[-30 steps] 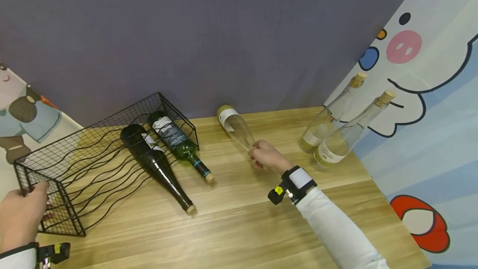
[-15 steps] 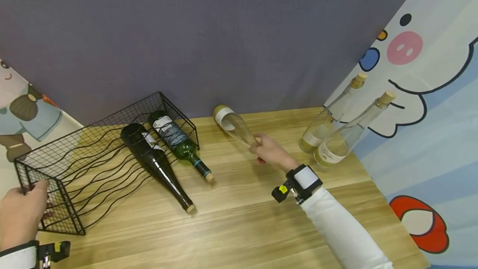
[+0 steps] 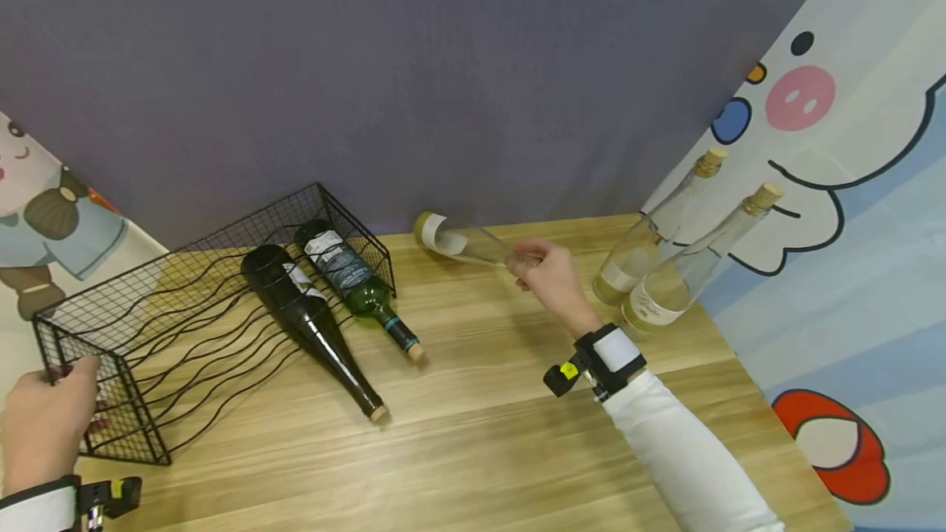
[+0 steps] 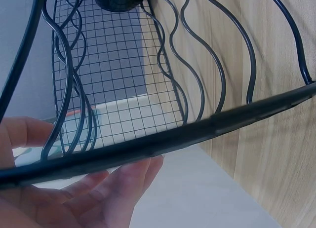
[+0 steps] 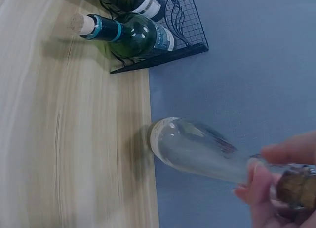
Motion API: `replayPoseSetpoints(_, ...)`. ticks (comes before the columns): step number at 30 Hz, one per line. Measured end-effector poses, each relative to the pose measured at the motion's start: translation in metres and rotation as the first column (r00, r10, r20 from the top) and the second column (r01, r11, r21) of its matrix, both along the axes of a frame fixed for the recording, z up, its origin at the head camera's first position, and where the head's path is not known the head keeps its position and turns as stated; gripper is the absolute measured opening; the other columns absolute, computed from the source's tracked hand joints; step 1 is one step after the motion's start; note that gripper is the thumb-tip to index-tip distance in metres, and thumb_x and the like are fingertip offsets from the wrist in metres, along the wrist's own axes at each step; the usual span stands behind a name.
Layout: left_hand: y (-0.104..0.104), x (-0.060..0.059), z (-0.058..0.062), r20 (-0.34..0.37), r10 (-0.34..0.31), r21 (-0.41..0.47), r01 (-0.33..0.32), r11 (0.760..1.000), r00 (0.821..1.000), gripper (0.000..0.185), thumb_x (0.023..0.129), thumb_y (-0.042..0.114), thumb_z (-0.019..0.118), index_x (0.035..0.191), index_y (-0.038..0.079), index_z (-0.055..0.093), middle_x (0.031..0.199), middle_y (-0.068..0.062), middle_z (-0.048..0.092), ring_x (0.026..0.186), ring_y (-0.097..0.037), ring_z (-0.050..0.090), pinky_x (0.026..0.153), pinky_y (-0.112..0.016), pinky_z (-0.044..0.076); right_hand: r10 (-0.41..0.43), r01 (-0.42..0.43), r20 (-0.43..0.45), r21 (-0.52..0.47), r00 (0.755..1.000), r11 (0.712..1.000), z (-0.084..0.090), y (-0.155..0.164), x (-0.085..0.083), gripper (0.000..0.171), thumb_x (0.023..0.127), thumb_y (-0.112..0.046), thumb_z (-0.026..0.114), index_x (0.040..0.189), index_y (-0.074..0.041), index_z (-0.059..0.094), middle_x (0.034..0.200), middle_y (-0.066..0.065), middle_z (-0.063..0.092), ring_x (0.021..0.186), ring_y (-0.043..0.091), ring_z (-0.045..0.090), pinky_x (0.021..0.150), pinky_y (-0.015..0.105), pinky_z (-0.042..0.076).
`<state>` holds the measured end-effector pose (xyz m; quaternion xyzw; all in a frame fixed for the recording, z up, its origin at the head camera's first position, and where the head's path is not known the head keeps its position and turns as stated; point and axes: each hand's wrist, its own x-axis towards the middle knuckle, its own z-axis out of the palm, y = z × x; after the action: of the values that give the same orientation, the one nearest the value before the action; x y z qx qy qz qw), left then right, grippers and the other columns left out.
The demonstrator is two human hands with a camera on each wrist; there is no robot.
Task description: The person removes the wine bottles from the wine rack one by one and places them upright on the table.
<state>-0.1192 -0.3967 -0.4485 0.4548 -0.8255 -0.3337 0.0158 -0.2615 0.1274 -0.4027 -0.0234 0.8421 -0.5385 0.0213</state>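
My left hand (image 3: 52, 413) grips the near-left end of a black wire wine rack (image 3: 124, 360); in the left wrist view its fingers (image 4: 123, 181) pass behind the frame bar. Two corked bottles lie in the rack: a dark one (image 3: 310, 327) and a green one (image 3: 369, 298) with a blue-grey label, necks toward me. My right hand (image 3: 547, 273) pinches the neck of a clear glass wine bottle (image 3: 473, 243). That bottle slants, its base low by the back wall and its cork (image 5: 292, 188) up beside my fingers in the right wrist view.
Two clear corked bottles with pale labels, one behind (image 3: 639, 249) and one in front (image 3: 668, 290), stand upright at the right. A grey wall (image 3: 473, 89) borders the wooden table (image 3: 473, 433) at the back. Cartoon-printed panels (image 3: 835, 286) flank it.
My right hand has moved up and to the right with the clear bottle's neck, swinging the bottle nearer to sideways; its base shifted slightly left. The left hand and rack stay in place.
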Motion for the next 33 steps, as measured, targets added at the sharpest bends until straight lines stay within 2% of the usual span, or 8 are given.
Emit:
replayPoseSetpoints(4, 0.004, 0.001, 0.002, 0.020, 0.017, 0.001, -0.017, 1.000, 1.000, 0.075, 0.101, 0.042, 0.021, 0.151, -0.014, 0.011, 0.143, -0.045, 0.030, 0.109, -0.058, 0.049, 0.084, -0.068, 0.046, -0.082, 0.079, -0.026, -0.103, 0.996, 0.992, 0.000, 0.000, -0.003, 0.038, 0.088, -0.011, 0.069, 0.122, 0.004, 0.063, 0.112, 0.025, 0.069, 0.060, 0.003, 0.064, 0.060, 0.020, 0.057)
replayPoseSetpoints(7, 0.004, 0.001, 0.003, 0.022, 0.023, 0.006, -0.023, 1.000, 0.999, 0.076, 0.101, 0.043, 0.020, 0.151, -0.013, 0.010, 0.150, -0.043, 0.024, 0.121, -0.060, 0.039, 0.096, -0.071, 0.040, -0.148, 0.143, -0.010, -0.196, 0.989, 0.970, -0.002, 0.002, -0.009, 0.038, 0.085, -0.008, 0.071, 0.120, 0.003, 0.062, 0.105, 0.021, 0.071, 0.061, 0.003, 0.063, 0.060, 0.018, 0.056)
replayPoseSetpoints(10, 0.002, 0.001, 0.003, 0.010, 0.011, 0.004, -0.011, 1.000, 1.000, 0.074, 0.101, 0.041, 0.022, 0.150, -0.014, 0.013, 0.136, -0.045, 0.035, 0.088, -0.049, 0.058, 0.073, -0.060, 0.052, -0.195, 0.197, 0.033, -0.268, 0.980, 0.943, -0.005, 0.006, -0.014, 0.040, 0.084, -0.007, 0.073, 0.121, 0.001, 0.061, 0.096, 0.007, 0.071, 0.061, 0.004, 0.063, 0.061, 0.018, 0.054)
replayPoseSetpoints(13, 0.000, 0.001, 0.003, 0.005, 0.001, -0.004, -0.001, 1.000, 1.000, 0.073, 0.101, 0.038, 0.024, 0.149, -0.016, 0.016, 0.119, -0.043, 0.042, 0.057, -0.032, 0.055, 0.052, -0.047, 0.049, -0.220, 0.234, 0.080, -0.353, 0.972, 0.906, -0.009, 0.012, -0.017, 0.040, 0.084, -0.007, 0.073, 0.121, -0.001, 0.060, 0.087, -0.007, 0.069, 0.064, 0.005, 0.062, 0.062, 0.017, 0.053)
replayPoseSetpoints(17, 0.002, 0.001, 0.004, 0.007, -0.004, -0.014, 0.004, 1.000, 1.000, 0.073, 0.101, 0.038, 0.025, 0.148, -0.017, 0.017, 0.116, -0.042, 0.042, 0.061, -0.037, 0.055, 0.056, -0.049, 0.048, -0.241, 0.254, 0.087, -0.455, 0.967, 0.854, -0.012, 0.018, -0.019, 0.034, 0.088, -0.008, 0.071, 0.119, 0.001, 0.060, 0.082, -0.011, 0.067, 0.071, 0.007, 0.058, 0.063, 0.018, 0.048)
replayPoseSetpoints(24, 0.001, 0.001, 0.003, 0.004, -0.013, -0.012, 0.013, 1.000, 1.000, 0.072, 0.101, 0.037, 0.025, 0.147, -0.017, 0.018, 0.112, -0.040, 0.043, 0.050, -0.025, 0.051, 0.046, -0.039, 0.045, -0.314, 0.301, 0.074, -0.554, 0.946, 0.776, -0.012, 0.022, -0.025, 0.028, 0.095, -0.015, 0.065, 0.117, 0.001, 0.058, 0.081, -0.009, 0.063, 0.072, 0.010, 0.046, 0.064, 0.020, 0.040)
replayPoseSetpoints(28, 0.001, 0.000, 0.003, 0.016, -0.011, -0.015, 0.011, 1.000, 1.000, 0.073, 0.101, 0.038, 0.024, 0.148, -0.017, 0.017, 0.112, -0.041, 0.043, 0.052, -0.027, 0.052, 0.053, -0.045, 0.047, -0.341, 0.337, 0.118, -0.623, 0.933, 0.706, -0.014, 0.024, -0.027, 0.013, 0.095, -0.019, 0.064, 0.094, -0.009, 0.056, 0.080, -0.009, 0.060, 0.069, 0.008, 0.042, 0.062, 0.019, 0.037)
replayPoseSetpoints(33, 0.005, 0.001, 0.007, 0.021, -0.014, -0.019, 0.014, 1.000, 1.000, 0.072, 0.101, 0.036, 0.024, 0.148, -0.017, 0.017, 0.114, -0.041, 0.042, 0.054, -0.030, 0.053, 0.056, -0.049, 0.049, -0.370, 0.322, 0.021, -0.543, 0.929, 0.776, -0.022, 0.023, -0.027, 0.018, 0.096, -0.027, 0.064, 0.085, -0.018, 0.053, 0.080, -0.012, 0.058, 0.073, 0.007, 0.048, 0.065, 0.019, 0.042)
